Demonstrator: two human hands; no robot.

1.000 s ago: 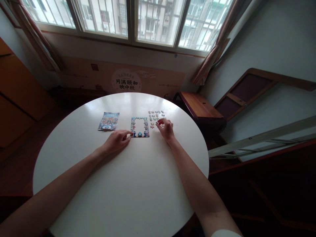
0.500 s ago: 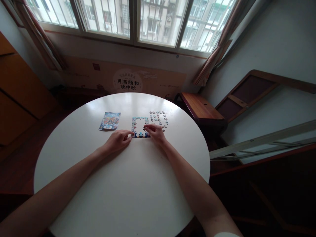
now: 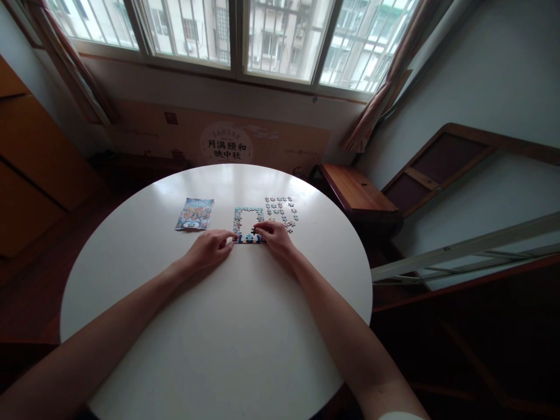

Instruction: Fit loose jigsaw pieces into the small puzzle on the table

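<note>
Evidently the puzzle frame lay on the far half of the white table, its border joined and its middle bare. The right hand pinched a dark piece just inside the near edge. It could not be told whether the piece was seated. The left hand had its fingers drawn together at the near left corner, grip uncertain. Loose pieces lay unplaced just right of the frame, and a printed packet lay to its left.

A home room: round white table, curtained windows, wooden furniture.
</note>
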